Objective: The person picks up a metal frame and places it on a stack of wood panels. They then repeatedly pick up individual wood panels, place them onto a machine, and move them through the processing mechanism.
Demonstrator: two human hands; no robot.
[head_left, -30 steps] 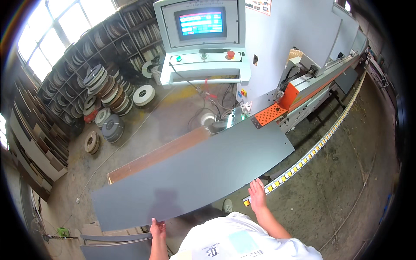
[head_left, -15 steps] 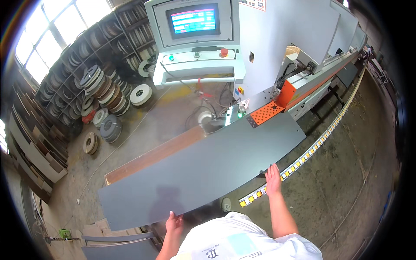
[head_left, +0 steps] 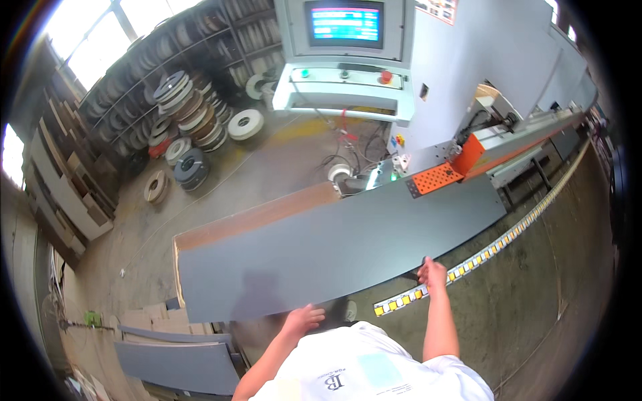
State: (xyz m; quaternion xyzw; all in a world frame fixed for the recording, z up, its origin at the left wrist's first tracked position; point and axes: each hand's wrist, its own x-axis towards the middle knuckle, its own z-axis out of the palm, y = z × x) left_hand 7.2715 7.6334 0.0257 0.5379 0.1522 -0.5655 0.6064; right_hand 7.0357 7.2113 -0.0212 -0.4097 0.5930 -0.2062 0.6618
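Grey panel (head_left: 321, 250) slants near left to far right, just beyond the loose-fingered left hand (head_left: 303, 320) and curl-fingered right hand (head_left: 434, 273). Whether either touches, I can't tell.

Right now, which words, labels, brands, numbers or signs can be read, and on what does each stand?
White cloth shirt: large dark letters, readable but not copied here; smaller lines blurred.
Lit blue rectangular screen: rows of text, too blurred to read.
Red-edged paper sheet on the tall pale machine housing: too small to read.
Long flat grey panel: none visible.
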